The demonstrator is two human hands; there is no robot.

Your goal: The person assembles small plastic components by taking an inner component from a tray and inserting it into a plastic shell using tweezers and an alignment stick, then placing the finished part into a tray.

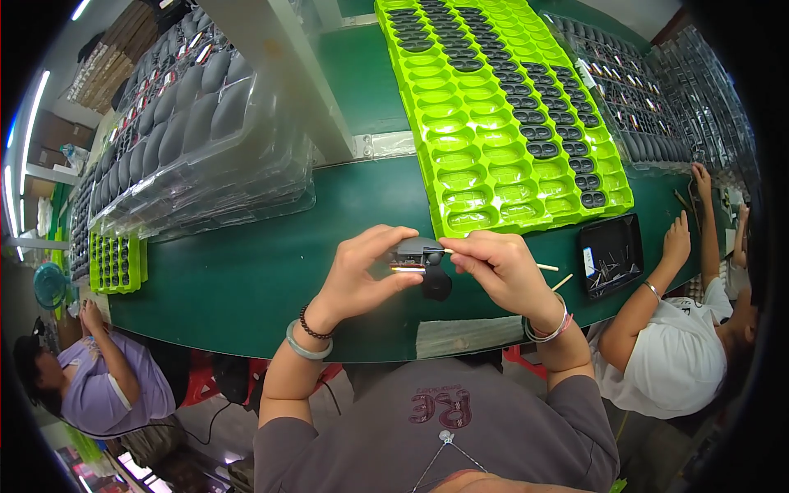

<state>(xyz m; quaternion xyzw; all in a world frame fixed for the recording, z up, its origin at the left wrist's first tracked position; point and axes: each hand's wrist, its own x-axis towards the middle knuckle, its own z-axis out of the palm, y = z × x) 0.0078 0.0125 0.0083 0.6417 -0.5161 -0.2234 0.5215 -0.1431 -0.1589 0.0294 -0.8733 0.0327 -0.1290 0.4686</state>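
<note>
Grey casing is held up just on the near side of the lime-green tray. Left hand grips the casing between thumb and fingers; right hand pinches a pale stick at the casing's edge.

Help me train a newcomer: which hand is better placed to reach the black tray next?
Probably the right hand: it sits nearer the black tray, though pinching a thin pale stick; the left hand, farther off, grips the dark grey casing.
</note>
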